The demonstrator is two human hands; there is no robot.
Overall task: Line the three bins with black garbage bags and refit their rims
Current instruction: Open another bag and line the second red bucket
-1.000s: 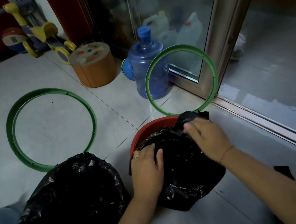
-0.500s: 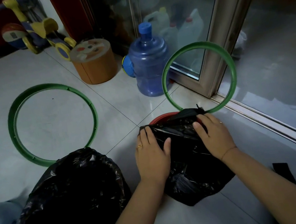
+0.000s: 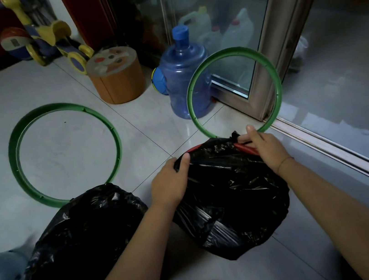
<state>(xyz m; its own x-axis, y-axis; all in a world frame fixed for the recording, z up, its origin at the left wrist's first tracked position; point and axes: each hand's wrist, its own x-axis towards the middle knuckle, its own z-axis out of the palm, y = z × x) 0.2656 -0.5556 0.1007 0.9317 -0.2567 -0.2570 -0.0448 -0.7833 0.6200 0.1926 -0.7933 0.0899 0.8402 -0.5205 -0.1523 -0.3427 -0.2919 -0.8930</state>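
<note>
head view: floor scene seen from above the hands.
surroundings: blue water bottle [image 3: 185, 79], orange round stool [image 3: 116, 78] and yellow toy bike [image 3: 54, 46] stood near the glass door frame [image 3: 283, 36]; none sat between the hands and the bin.
red bin [image 3: 246, 149]: upright, mouth up, almost wholly covered by the black bag [image 3: 230, 195], only its far lip showing.
left hand [image 3: 169, 184]: fingers clenched on the bag's left edge.
right hand [image 3: 267, 149]: fingers pinching the bag's knotted corner at the far rim.
upright green rim [image 3: 277, 85]: standing on edge behind the bin.
flat green rim [image 3: 116, 135]: lying on the tiles, left.
lined bin [image 3: 79, 246]: nearest left, bag draped over it.
</note>
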